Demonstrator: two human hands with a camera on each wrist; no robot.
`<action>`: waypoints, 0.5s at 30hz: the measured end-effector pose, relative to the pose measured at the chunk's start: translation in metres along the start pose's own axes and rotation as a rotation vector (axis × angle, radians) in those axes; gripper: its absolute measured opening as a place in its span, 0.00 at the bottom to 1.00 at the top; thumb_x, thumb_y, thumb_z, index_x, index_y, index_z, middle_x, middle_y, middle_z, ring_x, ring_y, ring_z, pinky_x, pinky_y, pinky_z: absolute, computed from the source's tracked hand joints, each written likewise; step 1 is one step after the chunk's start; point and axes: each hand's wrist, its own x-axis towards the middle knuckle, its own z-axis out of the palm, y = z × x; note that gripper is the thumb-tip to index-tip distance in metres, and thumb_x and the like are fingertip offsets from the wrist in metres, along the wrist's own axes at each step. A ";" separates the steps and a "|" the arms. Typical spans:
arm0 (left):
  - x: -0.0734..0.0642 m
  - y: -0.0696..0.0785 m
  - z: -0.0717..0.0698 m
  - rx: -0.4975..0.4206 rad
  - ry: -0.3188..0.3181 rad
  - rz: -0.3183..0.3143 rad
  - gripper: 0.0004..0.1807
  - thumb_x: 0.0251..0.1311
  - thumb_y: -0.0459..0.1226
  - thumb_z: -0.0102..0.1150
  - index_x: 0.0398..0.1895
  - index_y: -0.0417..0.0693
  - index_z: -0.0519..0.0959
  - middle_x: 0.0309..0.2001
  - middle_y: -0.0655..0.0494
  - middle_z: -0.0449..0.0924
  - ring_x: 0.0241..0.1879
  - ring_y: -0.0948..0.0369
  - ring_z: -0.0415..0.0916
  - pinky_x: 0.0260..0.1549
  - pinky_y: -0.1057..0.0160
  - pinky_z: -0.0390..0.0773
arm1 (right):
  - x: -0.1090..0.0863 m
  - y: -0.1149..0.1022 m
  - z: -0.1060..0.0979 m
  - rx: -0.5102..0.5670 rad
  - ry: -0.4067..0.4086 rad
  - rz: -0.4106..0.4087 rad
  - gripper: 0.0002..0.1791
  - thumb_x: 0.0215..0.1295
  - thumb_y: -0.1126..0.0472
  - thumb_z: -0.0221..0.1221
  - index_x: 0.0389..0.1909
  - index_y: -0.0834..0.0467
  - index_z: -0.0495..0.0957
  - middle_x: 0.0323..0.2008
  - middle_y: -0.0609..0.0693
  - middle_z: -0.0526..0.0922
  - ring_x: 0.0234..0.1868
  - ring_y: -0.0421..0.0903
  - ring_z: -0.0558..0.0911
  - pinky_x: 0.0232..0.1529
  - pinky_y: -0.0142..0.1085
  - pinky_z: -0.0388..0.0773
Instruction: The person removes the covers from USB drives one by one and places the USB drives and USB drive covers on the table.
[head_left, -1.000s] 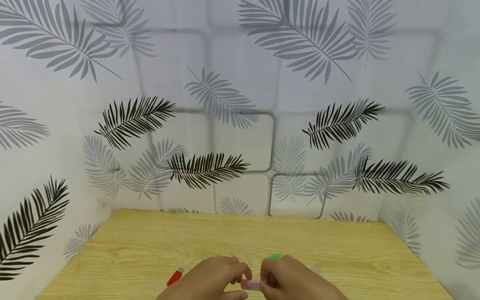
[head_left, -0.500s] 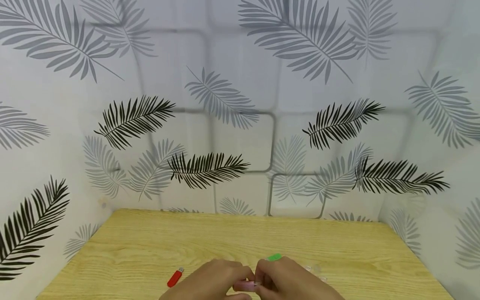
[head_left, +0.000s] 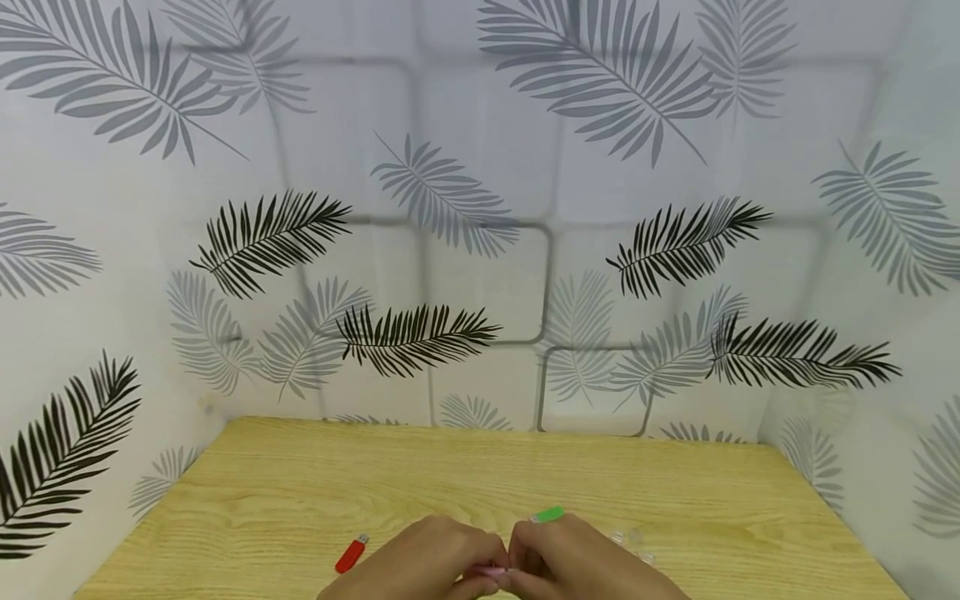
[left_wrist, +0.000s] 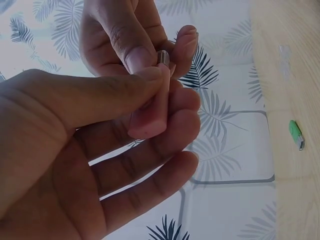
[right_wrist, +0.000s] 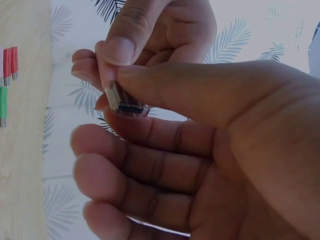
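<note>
In the head view my left hand (head_left: 435, 554) and right hand (head_left: 562, 554) meet low in the middle. A pink USB flash drive (left_wrist: 152, 112) is pinched between my left thumb and fingers, its metal plug pointing toward the right hand. My right thumb and forefinger pinch a small clear plastic cap (right_wrist: 131, 111), which surrounds the metal plug in the right wrist view. The remaining fingers of both hands are loosely bent below. From the head view only a sliver of the pink drive shows between the fingertips.
On the wooden table (head_left: 480, 467) lie a red flash drive (head_left: 351, 555) left of the hands and a green one (head_left: 549, 514) just behind the right hand. Several clear caps (head_left: 647, 557) are to the right. A leaf-patterned covering rises behind the table.
The hands have drawn closer together, and the pink flash drive, plainly visible between them before, has turned and is now mostly hidden by the fingers. The drives on the table have stayed put.
</note>
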 end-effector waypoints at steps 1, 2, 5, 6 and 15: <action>0.000 0.000 0.000 0.003 -0.002 0.000 0.06 0.65 0.38 0.59 0.30 0.56 0.77 0.24 0.75 0.67 0.23 0.79 0.61 0.25 0.82 0.65 | 0.000 0.000 0.000 0.007 -0.007 0.005 0.14 0.70 0.49 0.56 0.26 0.50 0.76 0.19 0.31 0.70 0.21 0.26 0.68 0.22 0.25 0.71; 0.000 0.000 0.000 0.007 -0.002 0.002 0.05 0.65 0.38 0.59 0.30 0.56 0.77 0.24 0.75 0.67 0.23 0.79 0.61 0.25 0.82 0.65 | 0.000 0.000 0.000 0.024 -0.018 0.011 0.15 0.70 0.49 0.55 0.24 0.50 0.76 0.18 0.31 0.69 0.19 0.26 0.67 0.21 0.24 0.69; 0.001 0.001 -0.001 0.013 0.002 0.004 0.05 0.65 0.39 0.59 0.30 0.56 0.77 0.24 0.75 0.67 0.23 0.79 0.61 0.25 0.82 0.65 | 0.001 -0.001 0.000 0.065 -0.049 0.023 0.19 0.72 0.49 0.53 0.21 0.52 0.74 0.15 0.32 0.64 0.16 0.27 0.63 0.17 0.24 0.63; 0.001 0.001 -0.001 0.015 0.003 0.005 0.05 0.65 0.39 0.59 0.31 0.56 0.78 0.24 0.75 0.67 0.23 0.79 0.61 0.25 0.82 0.65 | 0.001 -0.001 0.000 0.077 -0.059 0.021 0.21 0.73 0.49 0.52 0.20 0.52 0.73 0.15 0.32 0.63 0.15 0.27 0.61 0.16 0.24 0.61; 0.000 0.004 -0.003 0.026 0.007 0.000 0.05 0.66 0.40 0.57 0.31 0.57 0.77 0.23 0.74 0.65 0.22 0.78 0.60 0.24 0.81 0.64 | -0.001 -0.002 0.000 0.081 -0.054 0.030 0.20 0.73 0.48 0.51 0.20 0.50 0.73 0.15 0.33 0.62 0.16 0.28 0.61 0.16 0.24 0.60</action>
